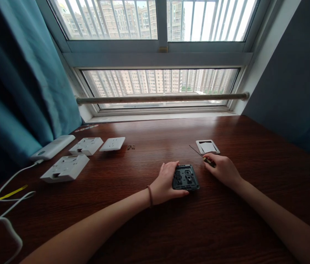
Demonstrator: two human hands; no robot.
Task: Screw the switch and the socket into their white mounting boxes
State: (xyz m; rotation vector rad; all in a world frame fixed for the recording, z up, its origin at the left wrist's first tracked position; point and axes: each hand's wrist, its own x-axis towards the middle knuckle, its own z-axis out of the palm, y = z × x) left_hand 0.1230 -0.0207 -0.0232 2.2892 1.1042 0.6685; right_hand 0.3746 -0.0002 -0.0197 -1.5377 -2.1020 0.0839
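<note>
Now, head view: boxy white shells (64,170) stand at left, a white frame (198,147) rings a pale panel (208,147); the left hand (163,184) grips a ribbed, dark module (187,177) on the glossy wooden tabletop (155,145), the right hand (224,169) pinches a slim screwdriver (209,162)

Dark-grey square plastic module (187,177): left side hidden by left hand (164,183). Slim white cable (17,239): cut off, left edge.

The desk (155,143) looks like grained wood, smooth and glossy where light falls. The dark panel (185,178) looks like matt, ridged plastic, the white boxes (68,165) smooth plastic. The thin screwdriver shaft (196,151) and screws (131,147) look metallic; the curtain (33,73) is matt cloth.
</note>
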